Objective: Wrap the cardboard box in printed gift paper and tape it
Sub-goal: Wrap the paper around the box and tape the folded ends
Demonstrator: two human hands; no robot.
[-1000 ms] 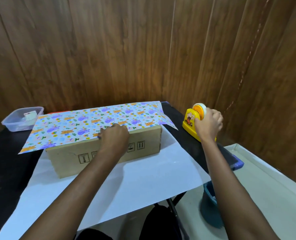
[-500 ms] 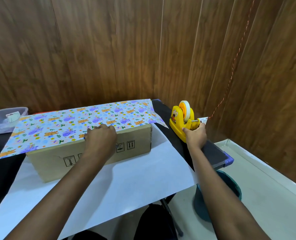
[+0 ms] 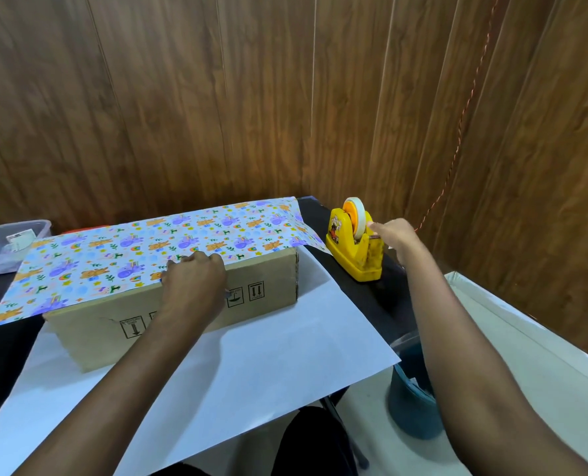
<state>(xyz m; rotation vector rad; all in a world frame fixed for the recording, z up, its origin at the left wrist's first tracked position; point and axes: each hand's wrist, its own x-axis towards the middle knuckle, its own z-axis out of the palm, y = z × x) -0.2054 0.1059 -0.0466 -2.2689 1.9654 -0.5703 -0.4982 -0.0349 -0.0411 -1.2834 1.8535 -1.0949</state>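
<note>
Left hand on paper over box

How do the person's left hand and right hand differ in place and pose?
The left hand rests on the gift paper at the front top edge of the cardboard box; the right hand reaches the yellow tape dispenser beside it. The left hand's fingers are curled; the right hand's forefinger is stretched toward the roll. Both are bare.
</note>
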